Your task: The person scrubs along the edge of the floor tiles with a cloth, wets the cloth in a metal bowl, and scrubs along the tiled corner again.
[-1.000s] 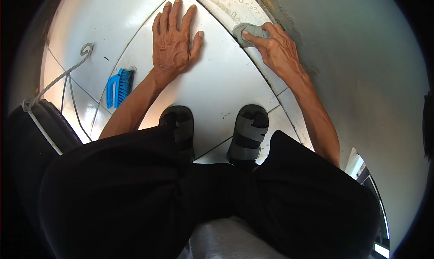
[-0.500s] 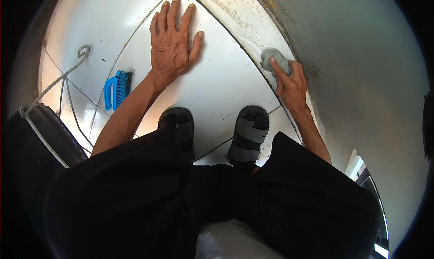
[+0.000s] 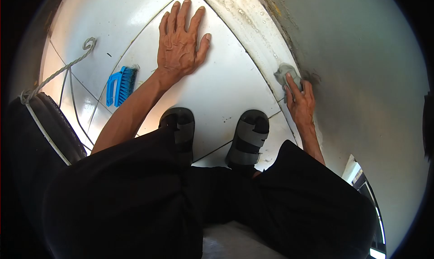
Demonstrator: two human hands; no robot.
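The brush (image 3: 119, 86) is bright blue, its bristles (image 3: 130, 82) darkening toward the tips. Left of the brush, a twisted wire (image 3: 68, 68) is greyish white. Around the brush, the floor (image 3: 217, 83) is white with thin dark lines. Right of the brush, the cloth (image 3: 283, 70) is grey-green, the sandals (image 3: 252, 132) black and grey, the wall (image 3: 361, 78) grey. Below it, the trousers (image 3: 122, 186) are plain black.

Smooth, glossy tiles (image 3: 217, 92) fill the upper centre. At left, the brush (image 3: 115, 87) looks like plastic with coarse bristles; the wire (image 3: 69, 71) looks metallic. Right of centre, the rag (image 3: 284, 71) looks like crumpled, matt cloth. At right, the wall (image 3: 366, 87) has a smooth, dull sheen; the trousers (image 3: 117, 191) below are matt cloth.
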